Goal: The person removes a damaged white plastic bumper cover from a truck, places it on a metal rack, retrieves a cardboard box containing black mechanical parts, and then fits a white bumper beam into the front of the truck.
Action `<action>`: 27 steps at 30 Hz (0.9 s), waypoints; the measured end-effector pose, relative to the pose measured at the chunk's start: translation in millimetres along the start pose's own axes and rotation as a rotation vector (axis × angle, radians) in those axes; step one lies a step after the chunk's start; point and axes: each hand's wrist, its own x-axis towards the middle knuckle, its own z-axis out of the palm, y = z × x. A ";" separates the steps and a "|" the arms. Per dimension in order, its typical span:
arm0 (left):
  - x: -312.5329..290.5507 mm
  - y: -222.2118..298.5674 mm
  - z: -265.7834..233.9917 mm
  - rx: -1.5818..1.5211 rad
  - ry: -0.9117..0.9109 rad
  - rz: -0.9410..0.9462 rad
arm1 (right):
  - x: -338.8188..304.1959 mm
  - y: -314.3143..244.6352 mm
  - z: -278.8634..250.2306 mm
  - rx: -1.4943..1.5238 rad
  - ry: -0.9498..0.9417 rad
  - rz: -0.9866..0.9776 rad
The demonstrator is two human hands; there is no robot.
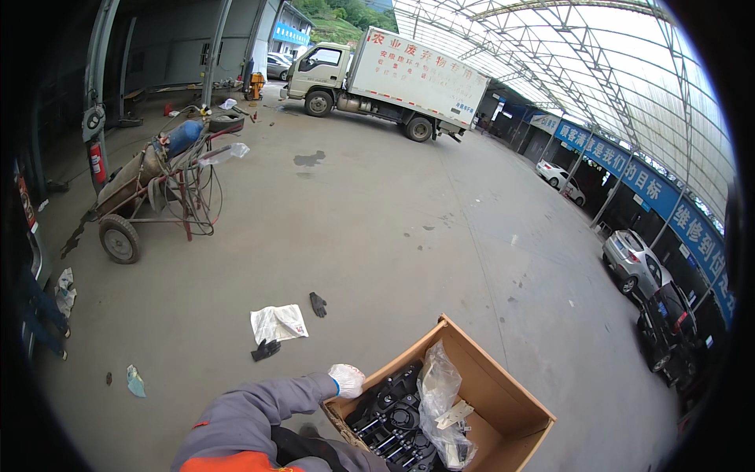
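My left hand, in a white knitted glove with a blue cuff, is closed on the left rim of an open cardboard box. The box sits close in front of me at an angle. Inside it lie black moulded parts with round shapes and silvery rods, whose exact kind I cannot make out. A crumpled clear plastic bag rests over them, with a pale tag or paper piece beside it. The box's near side runs out of the picture, and my right hand does not show.
On the floor lie a white cloth sack and two dark gloves. A wheeled cart with gas cylinders and hoses stands at left. Beyond is a white box truck. Parked cars line the right side.
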 end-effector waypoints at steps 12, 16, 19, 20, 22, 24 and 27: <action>339.8 -214.4 -153.5 0.085 0.089 0.131 | 214.3 -346.6 70.1 0.013 0.045 0.152; 447.7 -300.1 -183.9 0.042 0.107 0.016 | 325.7 -456.6 77.6 0.078 0.033 0.021; 488.9 -352.7 -222.5 0.007 0.030 -0.097 | 385.9 -537.8 80.0 0.071 -0.032 -0.025; 503.3 -367.3 -231.5 0.015 0.038 -0.116 | 405.7 -559.6 85.1 0.093 -0.038 -0.006; 536.0 -410.7 -224.1 -0.028 0.005 -0.123 | 442.6 -608.3 89.0 -0.032 -0.031 -0.019; 574.3 -461.8 -213.3 -0.073 0.027 -0.113 | 479.3 -667.2 92.1 -0.098 -0.022 -0.067; 637.7 -529.0 -228.4 -0.118 -0.138 -0.208 | 535.0 -751.3 121.3 -0.039 -0.058 -0.099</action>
